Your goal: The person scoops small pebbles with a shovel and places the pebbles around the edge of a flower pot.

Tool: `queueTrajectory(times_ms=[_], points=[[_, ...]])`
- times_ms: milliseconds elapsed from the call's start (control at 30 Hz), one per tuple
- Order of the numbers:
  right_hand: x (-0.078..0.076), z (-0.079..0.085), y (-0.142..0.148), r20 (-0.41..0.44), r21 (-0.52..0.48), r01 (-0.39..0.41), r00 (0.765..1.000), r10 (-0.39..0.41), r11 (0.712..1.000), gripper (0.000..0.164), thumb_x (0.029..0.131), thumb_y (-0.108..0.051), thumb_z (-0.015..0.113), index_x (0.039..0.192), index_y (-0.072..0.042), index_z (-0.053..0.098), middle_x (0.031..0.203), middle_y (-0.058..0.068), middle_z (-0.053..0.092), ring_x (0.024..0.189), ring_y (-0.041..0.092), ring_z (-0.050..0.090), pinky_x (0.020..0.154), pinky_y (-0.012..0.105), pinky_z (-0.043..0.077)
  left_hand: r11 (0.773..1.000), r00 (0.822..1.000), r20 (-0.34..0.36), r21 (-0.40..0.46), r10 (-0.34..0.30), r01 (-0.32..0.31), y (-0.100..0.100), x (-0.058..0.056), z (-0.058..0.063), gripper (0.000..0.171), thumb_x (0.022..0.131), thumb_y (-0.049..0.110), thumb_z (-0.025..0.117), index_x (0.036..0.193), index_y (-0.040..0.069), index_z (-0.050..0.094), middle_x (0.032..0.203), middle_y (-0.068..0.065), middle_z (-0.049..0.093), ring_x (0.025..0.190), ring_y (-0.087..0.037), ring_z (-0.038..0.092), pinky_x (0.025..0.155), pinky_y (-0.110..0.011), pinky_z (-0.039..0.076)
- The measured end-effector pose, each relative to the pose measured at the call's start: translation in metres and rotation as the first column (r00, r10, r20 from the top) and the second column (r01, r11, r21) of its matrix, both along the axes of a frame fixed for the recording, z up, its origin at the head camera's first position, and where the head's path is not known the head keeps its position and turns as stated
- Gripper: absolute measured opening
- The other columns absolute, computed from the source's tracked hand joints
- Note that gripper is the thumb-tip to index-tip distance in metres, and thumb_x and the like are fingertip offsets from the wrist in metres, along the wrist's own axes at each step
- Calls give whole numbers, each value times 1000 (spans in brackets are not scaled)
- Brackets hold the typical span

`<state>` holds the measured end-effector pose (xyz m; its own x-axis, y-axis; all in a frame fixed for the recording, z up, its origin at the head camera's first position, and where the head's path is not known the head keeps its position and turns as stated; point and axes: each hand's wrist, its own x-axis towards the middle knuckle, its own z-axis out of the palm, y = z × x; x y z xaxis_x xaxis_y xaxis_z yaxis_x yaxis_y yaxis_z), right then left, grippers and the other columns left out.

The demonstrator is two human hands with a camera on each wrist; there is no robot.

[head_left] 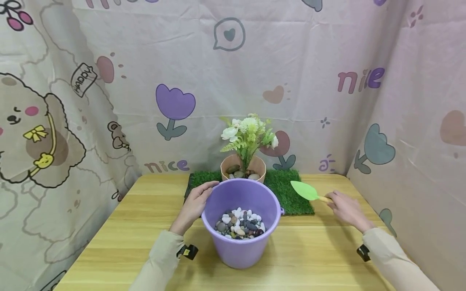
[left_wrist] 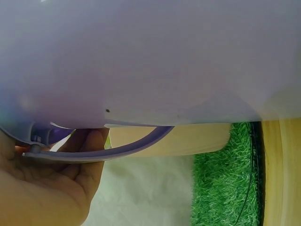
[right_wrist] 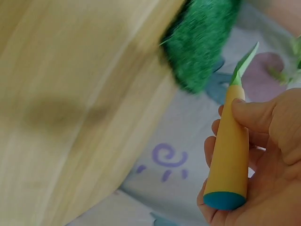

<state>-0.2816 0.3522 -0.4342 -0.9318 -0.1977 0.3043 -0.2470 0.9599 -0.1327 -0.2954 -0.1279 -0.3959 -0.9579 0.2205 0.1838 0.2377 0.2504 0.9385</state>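
Note:
A purple bucket point(head_left: 238, 252) with pebbles point(head_left: 242, 224) in it stands on the table in the head view. My left hand point(head_left: 194, 204) grips its rim at the left side. In the left wrist view the fingers point(left_wrist: 89, 146) lie between the bucket wall and its curved purple handle point(left_wrist: 117, 149). My right hand point(head_left: 346, 208) holds a small trowel point(head_left: 305, 190) above the table, right of the bucket. The right wrist view shows fingers and thumb wrapped round the trowel's yellow handle point(right_wrist: 228, 155), its green leaf-shaped blade pointing away.
Behind the bucket lies a green artificial grass mat point(head_left: 287, 194). A peach pot point(head_left: 259, 166) on it holds stones and white-green flowers point(head_left: 249, 129). The wooden table point(head_left: 306, 258) is enclosed by printed cloth point(head_left: 225, 81) at the back and both sides.

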Motion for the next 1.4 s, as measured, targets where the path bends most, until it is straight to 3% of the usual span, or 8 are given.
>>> queueTrajectory(times_ms=[367, 567, 867, 1133, 1400], points=[[5, -14, 34, 101, 7, 107, 989, -107, 994, 27, 90, -7, 60, 116, 0, 61, 104, 17, 63, 93, 38, 59, 71, 59, 40, 1000, 1000, 4, -6, -9, 9, 1, 1, 2, 38, 106, 18, 37, 138, 9, 55, 133, -14, 61, 117, -31, 61, 96, -44, 51], [1, -20, 50, 150, -9, 95, 984, -93, 995, 27, 88, -6, 60, 114, 2, 60, 107, 21, 61, 95, 40, 57, 73, 67, 40, 1000, 1000, -2, -3, -19, 19, 1, -1, 2, 38, 106, 18, 37, 139, 7, 54, 133, -15, 61, 117, -31, 62, 96, -44, 51], [-8, -29, 70, 206, -8, 75, 976, -71, 997, 23, 88, -2, 57, 108, 4, 64, 102, 23, 62, 94, 39, 58, 78, 62, 44, 1000, 1000, 3, 4, -13, 13, 2, 0, 2, 38, 106, 17, 37, 138, 8, 55, 132, -14, 61, 116, -30, 62, 95, -44, 52], [-12, -31, 81, 291, -24, 140, 948, -127, 990, 23, 92, -5, 54, 112, 1, 63, 110, 28, 61, 94, 41, 57, 69, 59, 40, 1000, 1000, -2, 0, -5, 5, 2, 0, 1, 38, 106, 17, 37, 138, 7, 55, 131, -14, 62, 114, -30, 63, 94, -44, 52], [-14, -32, 86, 302, -58, 153, 945, -129, 987, 21, 91, -3, 55, 109, 2, 65, 106, 28, 63, 92, 39, 57, 69, 57, 38, 1000, 1000, -2, -3, 7, -7, 0, 1, 0, 37, 107, 17, 37, 137, 10, 57, 131, -14, 62, 115, -30, 63, 95, -44, 52]])
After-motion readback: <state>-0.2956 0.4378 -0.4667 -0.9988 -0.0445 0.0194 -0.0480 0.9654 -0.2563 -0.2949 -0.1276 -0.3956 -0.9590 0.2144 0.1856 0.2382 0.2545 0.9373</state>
